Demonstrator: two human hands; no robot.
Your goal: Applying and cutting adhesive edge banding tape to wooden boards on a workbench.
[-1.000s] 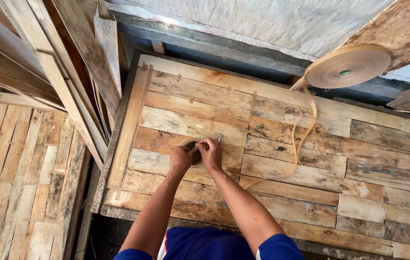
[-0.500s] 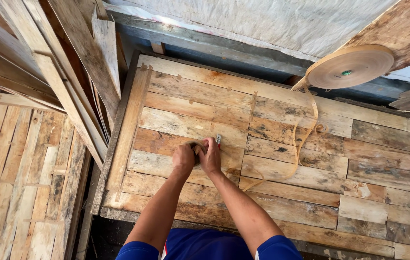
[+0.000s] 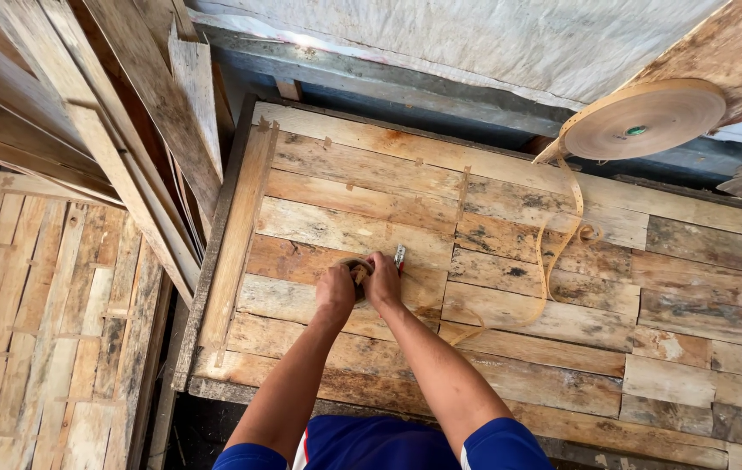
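Your left hand point(image 3: 336, 290) and right hand point(image 3: 382, 280) meet, both curled tight around a small dark roll point(image 3: 357, 271) pressed on the plank panel point(image 3: 510, 287) at its centre-left. A small metal tool point(image 3: 400, 256) lies just at one o'clock of your right hand. A big tape reel point(image 3: 643, 119) hangs at two o'clock, its strip point(image 3: 554, 261) trailing down.

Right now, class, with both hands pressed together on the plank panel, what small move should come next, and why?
Probably press the tape end flat onto the plank. Both the left hand and right hand pinch something small at one spot on the wooden panel, the loose tape strip trails slack from the roll, and a small metal tool lies alongside.
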